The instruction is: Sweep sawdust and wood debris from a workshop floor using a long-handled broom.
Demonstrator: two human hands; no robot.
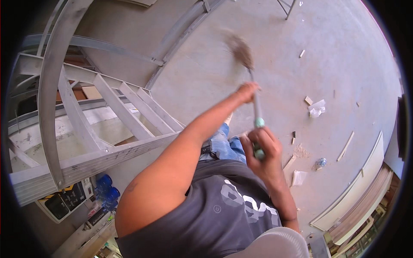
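Both my hands are on a broom with a grey shaft [257,105] and mint-green grips. Reaching forward, my left hand [247,91] is closed round the shaft below the bristles. Closer to my body, my right hand [265,146] wraps round the green grip near the handle's end. The brown bristle head [241,52] points away from me over the grey floor [279,56] and is smeared by motion. Whether the bristles touch the floor I cannot tell.
A metal ladder [112,150] lies along my left side. Wood scraps [345,146], a clear plastic piece [317,109], a crumpled plastic bit [320,163] and shavings [302,150] are scattered at right. Boards [363,206] are stacked lower right; blue bottles [106,189] stand lower left.
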